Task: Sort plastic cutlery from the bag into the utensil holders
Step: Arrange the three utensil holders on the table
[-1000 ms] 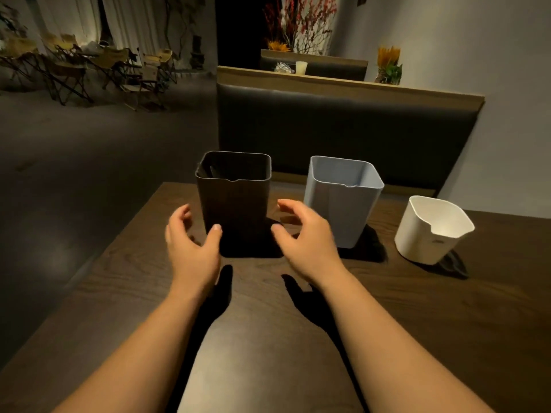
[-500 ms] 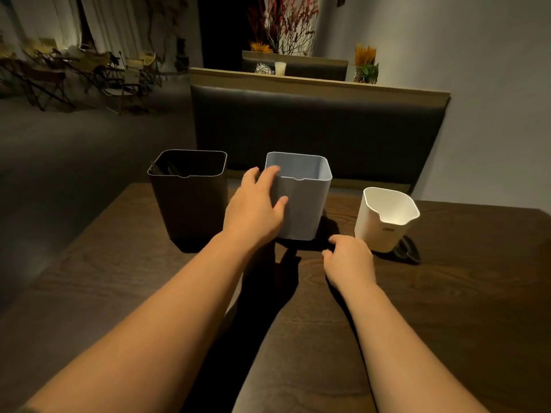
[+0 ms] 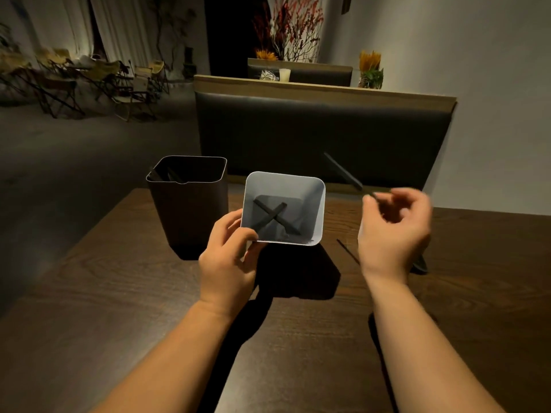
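Observation:
My left hand [image 3: 229, 263] grips the near left corner of the grey holder [image 3: 316, 201] and tips its mouth toward me. Two black cutlery pieces [image 3: 272, 219] lie crossed on its bottom. My right hand [image 3: 393, 231], blurred, is raised to the right of the holder and pinches a long black cutlery piece [image 3: 343, 171] that points up and to the left. The black holder [image 3: 187, 210] stands upright to the left, with dark cutlery dimly visible inside. The white holder is hidden behind my right hand.
A dark cutlery piece [image 3: 419, 265] lies on the wooden table [image 3: 89, 293] just right of my right wrist. A dark padded bench back [image 3: 298, 138] runs along the table's far edge. The table's left edge drops to the floor.
My left hand has taken hold of the grey holder and tipped it toward me. My right hand rose from the table and now holds a black cutlery piece.

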`<state>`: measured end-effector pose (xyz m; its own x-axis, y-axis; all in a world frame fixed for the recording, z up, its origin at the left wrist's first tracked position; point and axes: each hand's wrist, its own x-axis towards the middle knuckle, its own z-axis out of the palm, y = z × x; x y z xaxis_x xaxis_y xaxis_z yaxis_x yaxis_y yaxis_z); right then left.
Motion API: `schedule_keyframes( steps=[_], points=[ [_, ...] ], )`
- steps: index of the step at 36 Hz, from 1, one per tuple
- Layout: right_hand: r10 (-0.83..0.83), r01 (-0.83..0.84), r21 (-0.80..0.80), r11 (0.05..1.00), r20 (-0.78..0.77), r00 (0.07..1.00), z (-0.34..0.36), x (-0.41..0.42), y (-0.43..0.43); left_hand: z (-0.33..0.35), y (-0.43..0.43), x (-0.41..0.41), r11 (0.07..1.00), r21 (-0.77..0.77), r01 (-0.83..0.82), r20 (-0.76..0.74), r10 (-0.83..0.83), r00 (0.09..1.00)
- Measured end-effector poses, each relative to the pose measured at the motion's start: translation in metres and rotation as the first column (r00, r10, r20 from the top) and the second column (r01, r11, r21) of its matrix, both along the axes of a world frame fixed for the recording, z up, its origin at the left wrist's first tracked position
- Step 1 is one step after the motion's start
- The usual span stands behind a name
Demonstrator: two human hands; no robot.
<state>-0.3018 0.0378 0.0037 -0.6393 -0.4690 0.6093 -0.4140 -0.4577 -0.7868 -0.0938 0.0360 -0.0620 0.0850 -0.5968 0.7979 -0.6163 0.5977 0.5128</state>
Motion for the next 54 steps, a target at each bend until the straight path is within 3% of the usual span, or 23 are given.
schedule_keyframes(
  steps=[3,6,9,11,15,20,24,28,33,38,45,47,49,51,54],
  points=[
    [0.082,-0.070,-0.179,0.981,0.065,0.994,0.040,-0.003,0.015,-0.001,-0.002,0.000,1.000,0.015,-0.012,-0.023,0.012,1.000],
    [0.172,-0.197,-0.249,0.948,-0.119,0.978,0.069,-0.003,0.037,0.002,0.000,-0.003,1.000,0.029,0.011,-0.022,-0.011,1.000],
    [0.374,-0.445,-0.080,0.892,-0.422,0.826,0.078,-0.002,0.051,0.001,-0.001,-0.004,1.000,0.027,0.016,-0.050,-0.015,0.999],
    [0.480,-0.509,0.104,0.855,-0.531,0.698,0.072,-0.003,0.046,0.000,-0.003,-0.003,1.000,0.008,0.015,-0.074,-0.015,0.997],
    [0.469,-0.352,0.313,0.882,-0.656,0.592,0.040,-0.001,0.020,0.001,-0.001,-0.004,1.000,-0.012,0.000,-0.094,-0.001,0.996],
    [0.459,-0.185,0.425,0.886,-0.748,0.480,0.011,0.001,0.003,0.001,-0.003,-0.003,1.000,-0.025,-0.010,-0.095,0.007,0.995],
    [0.559,-0.176,0.567,0.805,-0.625,0.544,0.009,-0.001,0.003,0.002,-0.003,-0.003,0.999,-0.035,0.019,-0.123,-0.024,0.992],
    [0.679,-0.346,0.681,0.645,-0.303,0.669,0.002,0.002,-0.001,0.005,-0.007,-0.005,0.997,-0.007,0.072,-0.220,-0.072,0.973],
    [0.679,-0.567,0.589,0.575,0.043,0.733,-0.021,0.007,-0.013,0.019,-0.015,-0.014,0.967,0.230,0.105,-0.363,-0.015,0.932],
    [0.694,-0.568,0.634,0.525,0.067,0.717,-0.040,0.013,-0.025,0.023,-0.022,-0.024,0.916,0.361,0.172,-0.382,-0.023,0.924],
    [0.734,-0.619,0.631,0.468,0.111,0.670,-0.046,0.016,-0.028,0.006,-0.030,-0.024,0.918,0.369,0.142,-0.329,-0.014,0.944],
    [0.702,-0.567,0.658,0.496,0.080,0.708,-0.044,0.013,-0.024,0.005,-0.027,-0.026,0.919,0.383,0.093,-0.326,0.040,0.945],
    [0.648,-0.512,0.620,0.594,0.008,0.762,-0.038,0.009,-0.018,0.006,-0.021,-0.028,0.950,0.312,-0.035,-0.270,0.124,0.955],
    [0.559,-0.448,0.475,0.758,-0.116,0.821,-0.026,0.002,-0.008,0.012,-0.015,-0.031,0.980,0.143,-0.137,-0.176,0.162,0.971],
    [0.303,-0.267,0.155,0.951,-0.313,0.900,-0.007,-0.022,0.008,0.030,-0.003,-0.047,0.994,0.109,0.015,-0.121,-0.002,0.993]
  ],
)
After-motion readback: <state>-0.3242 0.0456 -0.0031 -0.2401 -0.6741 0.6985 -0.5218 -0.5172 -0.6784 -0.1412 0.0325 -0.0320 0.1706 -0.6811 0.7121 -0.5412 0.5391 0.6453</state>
